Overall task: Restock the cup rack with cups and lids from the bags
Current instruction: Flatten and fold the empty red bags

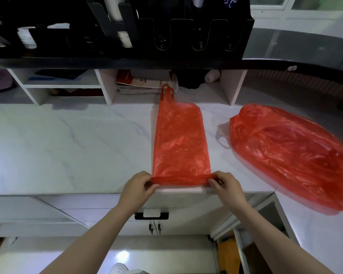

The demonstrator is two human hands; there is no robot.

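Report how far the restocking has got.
Done: one red bag lies flat and looks empty on the counter; white cups sit in some cup rack slots. In hand: the left hand and right hand pinch that bag's rolled near edge. Left: the second red bag bulges, contents unclear, and several rack slots show only bare springs.

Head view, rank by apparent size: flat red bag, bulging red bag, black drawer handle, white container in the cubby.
1. bulging red bag
2. flat red bag
3. black drawer handle and white container: similar, and the handle is nearer, so unranked.
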